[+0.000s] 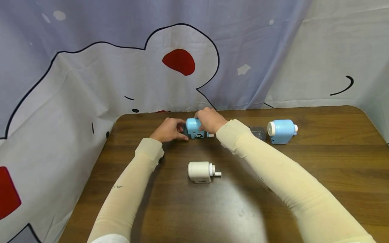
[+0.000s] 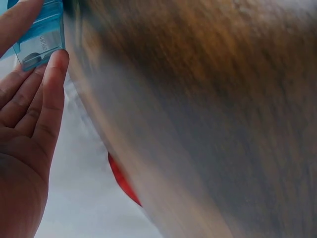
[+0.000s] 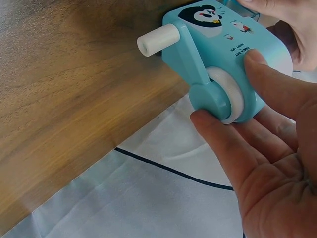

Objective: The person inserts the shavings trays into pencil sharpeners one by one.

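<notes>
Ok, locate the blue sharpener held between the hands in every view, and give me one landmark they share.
Head: the blue sharpener is at centre, near the far edge of the table, between left hand and right hand.
Left wrist: top-left corner, cut off; mainly a translucent blue part shows.
Right wrist: upper right, panda print and crank visible.
Shared landmark: the brown wooden table.

Three sharpeners (image 1: 192, 125) (image 1: 199, 171) (image 1: 282, 130), two hands (image 1: 168, 130) (image 1: 211, 120), one table (image 1: 170, 209)
</notes>
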Tool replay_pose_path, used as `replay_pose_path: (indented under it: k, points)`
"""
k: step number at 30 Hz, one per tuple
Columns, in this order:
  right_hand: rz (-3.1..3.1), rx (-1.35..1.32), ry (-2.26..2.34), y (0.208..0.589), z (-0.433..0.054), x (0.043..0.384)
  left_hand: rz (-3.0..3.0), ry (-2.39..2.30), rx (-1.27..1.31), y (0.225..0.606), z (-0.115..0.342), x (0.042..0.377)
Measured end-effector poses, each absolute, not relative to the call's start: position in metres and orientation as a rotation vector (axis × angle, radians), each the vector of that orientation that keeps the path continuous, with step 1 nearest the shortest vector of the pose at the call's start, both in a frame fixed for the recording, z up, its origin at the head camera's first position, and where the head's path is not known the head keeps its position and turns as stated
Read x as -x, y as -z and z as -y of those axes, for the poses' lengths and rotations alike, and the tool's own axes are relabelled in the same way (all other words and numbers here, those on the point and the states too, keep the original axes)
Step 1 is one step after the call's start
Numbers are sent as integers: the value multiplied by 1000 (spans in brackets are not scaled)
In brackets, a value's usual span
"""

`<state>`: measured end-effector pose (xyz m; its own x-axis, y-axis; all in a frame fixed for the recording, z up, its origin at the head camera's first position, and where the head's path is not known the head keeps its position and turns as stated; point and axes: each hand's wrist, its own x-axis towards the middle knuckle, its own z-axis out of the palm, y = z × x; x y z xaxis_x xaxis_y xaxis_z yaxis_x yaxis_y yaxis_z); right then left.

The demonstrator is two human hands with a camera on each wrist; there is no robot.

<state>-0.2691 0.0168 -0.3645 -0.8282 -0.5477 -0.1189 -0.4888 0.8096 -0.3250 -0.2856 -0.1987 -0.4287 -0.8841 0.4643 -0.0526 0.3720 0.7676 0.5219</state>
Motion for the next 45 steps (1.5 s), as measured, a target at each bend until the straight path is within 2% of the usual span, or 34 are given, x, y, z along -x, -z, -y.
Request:
replay_pose_path:
  k: [45]
  points:
    - [-2797, 834, 390, 365, -15, 271, -2803, -762, -664, 432, 185, 288]
